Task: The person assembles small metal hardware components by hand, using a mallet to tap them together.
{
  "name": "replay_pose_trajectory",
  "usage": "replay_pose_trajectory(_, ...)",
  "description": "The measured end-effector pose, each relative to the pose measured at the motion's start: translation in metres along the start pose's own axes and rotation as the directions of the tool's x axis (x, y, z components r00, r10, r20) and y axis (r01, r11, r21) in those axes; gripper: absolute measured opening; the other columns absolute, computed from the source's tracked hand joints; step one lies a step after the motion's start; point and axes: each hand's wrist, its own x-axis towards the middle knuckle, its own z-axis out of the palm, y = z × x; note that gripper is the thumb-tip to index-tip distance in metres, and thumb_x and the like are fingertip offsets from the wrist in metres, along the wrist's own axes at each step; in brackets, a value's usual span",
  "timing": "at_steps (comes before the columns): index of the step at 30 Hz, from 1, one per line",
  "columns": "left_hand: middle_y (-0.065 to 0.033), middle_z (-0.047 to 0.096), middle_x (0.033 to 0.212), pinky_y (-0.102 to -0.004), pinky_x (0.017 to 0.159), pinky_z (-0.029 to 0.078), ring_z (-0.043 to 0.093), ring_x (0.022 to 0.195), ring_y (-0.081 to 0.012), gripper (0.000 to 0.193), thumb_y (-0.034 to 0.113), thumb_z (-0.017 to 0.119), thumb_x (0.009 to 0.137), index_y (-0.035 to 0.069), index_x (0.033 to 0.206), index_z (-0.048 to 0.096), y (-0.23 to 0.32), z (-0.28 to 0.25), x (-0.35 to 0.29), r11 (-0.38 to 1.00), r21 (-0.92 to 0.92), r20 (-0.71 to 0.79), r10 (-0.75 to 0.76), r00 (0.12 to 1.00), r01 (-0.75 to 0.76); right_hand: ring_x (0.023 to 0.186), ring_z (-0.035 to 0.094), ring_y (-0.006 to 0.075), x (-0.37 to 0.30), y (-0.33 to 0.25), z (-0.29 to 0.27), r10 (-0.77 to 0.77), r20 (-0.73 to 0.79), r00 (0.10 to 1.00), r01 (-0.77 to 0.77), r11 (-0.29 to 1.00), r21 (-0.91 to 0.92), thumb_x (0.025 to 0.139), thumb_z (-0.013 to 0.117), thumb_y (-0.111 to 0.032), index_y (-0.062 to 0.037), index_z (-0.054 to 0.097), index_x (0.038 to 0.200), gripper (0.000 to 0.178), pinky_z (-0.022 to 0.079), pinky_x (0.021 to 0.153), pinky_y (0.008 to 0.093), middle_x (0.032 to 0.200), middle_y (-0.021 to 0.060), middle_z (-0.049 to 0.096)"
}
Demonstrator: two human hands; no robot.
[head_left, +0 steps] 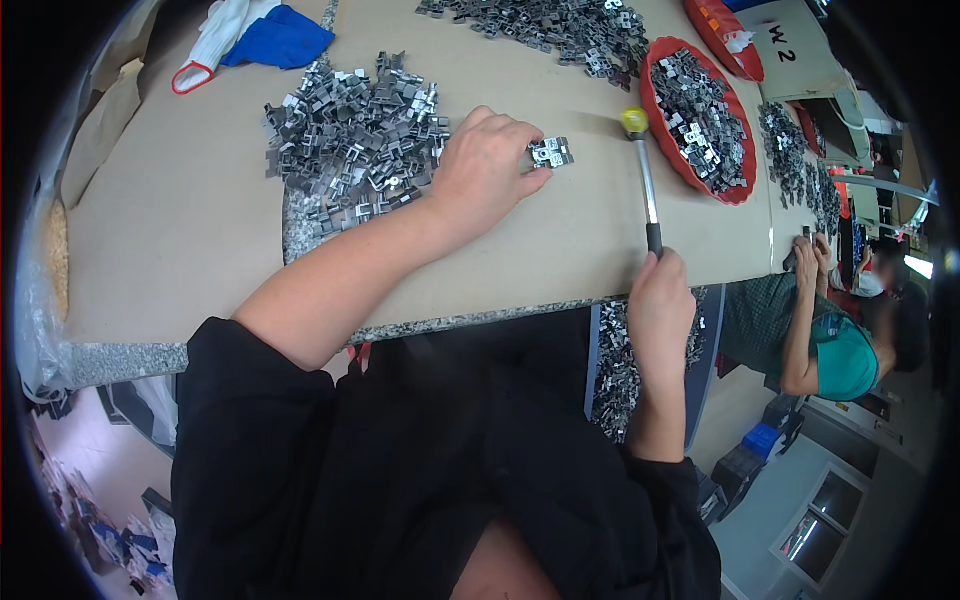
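My left hand (488, 165) is closed on a small metal bracket (551, 153), pinched between thumb and fingers over the table. In my right hand (662, 295) is the black grip of a hammer (645, 180). Its yellow head points away from me, close to the red basin, and its silver shaft lies across the table's front part. A heap of similar metal brackets (355, 140) spreads just left of my left hand. To the right of the hammer, a red scalloped basin (748, 150) holds many more brackets.
Another bracket pile (570, 35) lies at the far side. White and blue gloves (262, 38) rest at the far left. Below the table's front edge (480, 318), a bin of brackets (615, 380) stands beside my right forearm. A co-worker in a green top (845, 355) sits at the right.
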Motion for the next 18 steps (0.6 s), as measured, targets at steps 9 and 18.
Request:
replay_pose_trajectory(9,-0.0105,0.061,0.080,-0.0338,0.073,0.043,0.052,0.079,-0.0261,0.028,0.015,0.071,0.063,0.001,0.086,0.063,0.000,-0.001,0.002,0.999,0.004,-0.020,0.032,0.999,-0.032,0.068,0.056,0.0323,-0.035,-0.005,-0.020,-0.058,0.283,0.957,-0.146,0.747,0.648,0.091,0.037,-0.015,0.0063,0.049,0.100,0.026,0.044,0.064,0.0383,0.073,0.0186,0.055)
replay_pose_trajectory(18,-0.0102,0.060,0.078,-0.0339,0.073,0.043,0.051,0.081,-0.0260,0.029,0.016,0.071,0.063,0.000,0.086,0.063,-0.001,0.003,0.002,0.999,-0.013,-0.033,0.037,0.999,-0.038,0.076,0.053,0.0439,-0.028,-0.009,-0.020,-0.136,0.248,0.959,-0.016,0.850,0.526,0.090,0.039,-0.014,0.0040,0.046,0.102,0.023,0.043,0.063,0.0475,0.085,0.0259,0.053)
